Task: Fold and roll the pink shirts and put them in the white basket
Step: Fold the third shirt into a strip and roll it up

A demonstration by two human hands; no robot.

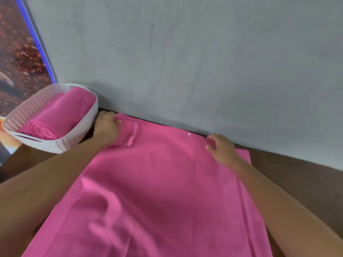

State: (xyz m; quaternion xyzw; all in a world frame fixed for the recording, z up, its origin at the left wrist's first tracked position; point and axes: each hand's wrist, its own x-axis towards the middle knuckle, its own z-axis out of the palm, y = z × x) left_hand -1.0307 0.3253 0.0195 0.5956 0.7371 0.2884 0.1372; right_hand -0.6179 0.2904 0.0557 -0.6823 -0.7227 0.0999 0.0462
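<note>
While spread lengthwise away toward the wall, pink shirt (157, 191) pinched at far corners by left hand (106, 127) and right hand (222, 151).

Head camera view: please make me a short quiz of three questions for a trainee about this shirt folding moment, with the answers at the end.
1. True or false: the white basket already holds a rolled shirt.
2. Which hand is nearer the basket: A the left hand, or B the right hand?
3. Fill in: the pink shirt on the table lies ____, not rolled.

Key: 1 true. 2 A; it grips the shirt's far edge beside the basket. 3 spread out flat.
</note>
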